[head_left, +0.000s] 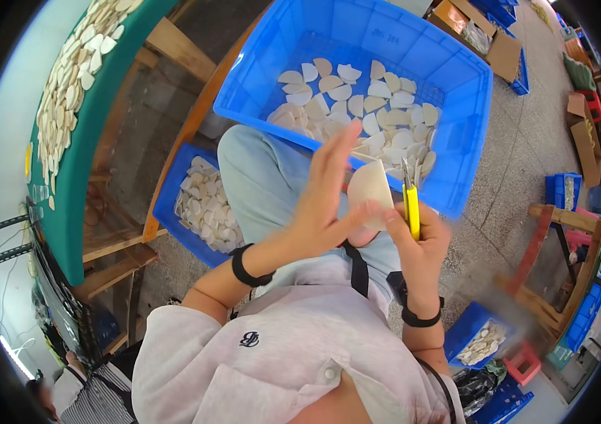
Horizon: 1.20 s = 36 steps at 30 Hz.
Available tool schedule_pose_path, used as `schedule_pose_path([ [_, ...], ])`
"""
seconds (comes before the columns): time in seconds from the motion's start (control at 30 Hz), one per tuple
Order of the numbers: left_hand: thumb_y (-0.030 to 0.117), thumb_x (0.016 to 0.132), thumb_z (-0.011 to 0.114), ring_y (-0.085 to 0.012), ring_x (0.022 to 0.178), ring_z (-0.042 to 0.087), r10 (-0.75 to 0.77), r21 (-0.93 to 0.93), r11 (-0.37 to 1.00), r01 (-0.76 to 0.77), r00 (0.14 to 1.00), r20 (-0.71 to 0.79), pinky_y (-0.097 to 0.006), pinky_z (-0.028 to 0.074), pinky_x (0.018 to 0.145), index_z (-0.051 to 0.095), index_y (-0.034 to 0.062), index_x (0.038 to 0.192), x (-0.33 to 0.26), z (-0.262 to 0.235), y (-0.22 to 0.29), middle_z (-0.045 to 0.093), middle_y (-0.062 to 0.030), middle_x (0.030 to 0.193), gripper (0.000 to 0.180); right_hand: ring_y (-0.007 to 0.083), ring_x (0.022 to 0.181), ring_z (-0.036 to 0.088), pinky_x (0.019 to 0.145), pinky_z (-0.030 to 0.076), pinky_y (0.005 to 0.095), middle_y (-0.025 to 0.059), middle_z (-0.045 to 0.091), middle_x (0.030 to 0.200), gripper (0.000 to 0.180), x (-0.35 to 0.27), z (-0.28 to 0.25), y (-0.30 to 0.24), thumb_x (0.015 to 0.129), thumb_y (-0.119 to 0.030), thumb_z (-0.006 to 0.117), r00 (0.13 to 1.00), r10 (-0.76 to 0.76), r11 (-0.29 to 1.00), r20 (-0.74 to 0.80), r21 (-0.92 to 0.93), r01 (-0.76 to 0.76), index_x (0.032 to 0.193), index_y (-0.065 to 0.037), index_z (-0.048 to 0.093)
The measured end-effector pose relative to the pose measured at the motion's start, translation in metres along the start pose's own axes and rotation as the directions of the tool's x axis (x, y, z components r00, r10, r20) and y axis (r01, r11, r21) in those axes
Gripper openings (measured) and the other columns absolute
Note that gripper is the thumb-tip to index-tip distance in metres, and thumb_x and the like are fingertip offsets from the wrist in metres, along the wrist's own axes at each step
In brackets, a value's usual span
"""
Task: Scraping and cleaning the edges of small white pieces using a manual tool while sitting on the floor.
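Left fingers [329,164] spread — right fingers [402,231] pinching a yellow-handled tool [412,210] beside a pale, rounded piece [368,185].

The left forearm [210,290] is being held aslant, angled inward, and the left hand [318,208], slightly blurred, is being held with its fingers [330,159] straightened and pointed forward. Its thumb [355,218] is being stretched toward the right hand [425,237], which is being curled into a grip. The right forearm [427,340] is being held more steeply.
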State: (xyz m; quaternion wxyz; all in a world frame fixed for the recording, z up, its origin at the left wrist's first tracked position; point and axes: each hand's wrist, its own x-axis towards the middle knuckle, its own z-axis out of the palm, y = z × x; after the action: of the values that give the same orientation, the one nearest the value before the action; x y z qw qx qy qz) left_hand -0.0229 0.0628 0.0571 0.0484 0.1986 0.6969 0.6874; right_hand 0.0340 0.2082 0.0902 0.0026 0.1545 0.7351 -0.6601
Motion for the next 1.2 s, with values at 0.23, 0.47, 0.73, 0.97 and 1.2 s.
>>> schedule_pose_path([
  [0.23,0.032,0.085,0.053,-0.0246,0.098,0.048,0.182,0.242,0.925,-0.294,0.9,0.397,-0.037,0.038,0.083,0.047,0.0009,0.106,0.001,-0.005,-0.003,0.05,-0.0107,0.101,0.038,0.0028,0.055,0.039,0.048,0.028,0.0175,-0.003,0.049,0.063,0.017,0.001,-0.009,0.006,0.083,-0.013,0.063,0.994,0.006,0.984,0.107,0.177,-0.025,0.088,0.002,0.06],
  [0.47,0.039,0.092,0.036,-0.0108,0.073,0.045,-0.281,-0.593,0.685,0.423,0.904,0.321,-0.026,0.037,0.073,0.045,0.0075,0.09,-0.006,-0.001,-0.002,0.044,-0.0021,0.084,0.033,0.0039,0.056,0.04,0.049,0.029,0.0176,-0.0006,0.054,0.07,0.019,-0.008,-0.021,0.008,0.086,-0.014,0.059,0.987,-0.162,0.987,0.02,-0.003,0.163,0.097,0.002,0.059],
  [0.73,0.028,0.087,0.048,-0.0094,0.077,0.034,-0.359,-0.475,0.772,0.421,0.907,0.22,-0.022,0.03,0.071,0.041,0.0088,0.09,-0.009,-0.006,0.005,0.038,-0.0007,0.086,0.021,0.0164,0.057,0.054,0.052,0.041,0.0233,0.0091,0.06,0.074,0.026,-0.004,-0.012,0.002,0.078,-0.01,0.066,0.893,-0.431,0.793,0.13,-0.418,0.444,0.102,-0.002,0.062],
  [0.97,0.022,0.086,0.053,-0.0126,0.079,0.034,-0.322,-0.296,0.887,0.354,0.934,0.153,-0.026,0.029,0.073,0.042,0.0071,0.089,-0.011,-0.004,0.008,0.038,-0.0025,0.084,0.019,0.019,0.048,0.048,0.044,0.036,0.028,0.0055,0.048,0.061,0.032,-0.007,-0.013,0.003,0.073,-0.012,0.069,0.865,-0.452,0.673,0.22,-0.552,0.492,0.103,-0.003,0.063],
  [1.2,0.027,0.088,0.051,-0.0186,0.078,0.036,-0.321,-0.19,0.922,0.337,0.941,0.109,-0.029,0.03,0.073,0.043,0.0055,0.086,-0.013,-0.005,0.007,0.039,-0.006,0.08,0.023,0.018,0.046,0.045,0.043,0.034,0.0291,0.0038,0.045,0.058,0.034,-0.008,-0.014,0.001,0.071,-0.016,0.071,0.84,-0.489,0.599,0.234,-0.611,0.518,0.103,-0.005,0.064],
])
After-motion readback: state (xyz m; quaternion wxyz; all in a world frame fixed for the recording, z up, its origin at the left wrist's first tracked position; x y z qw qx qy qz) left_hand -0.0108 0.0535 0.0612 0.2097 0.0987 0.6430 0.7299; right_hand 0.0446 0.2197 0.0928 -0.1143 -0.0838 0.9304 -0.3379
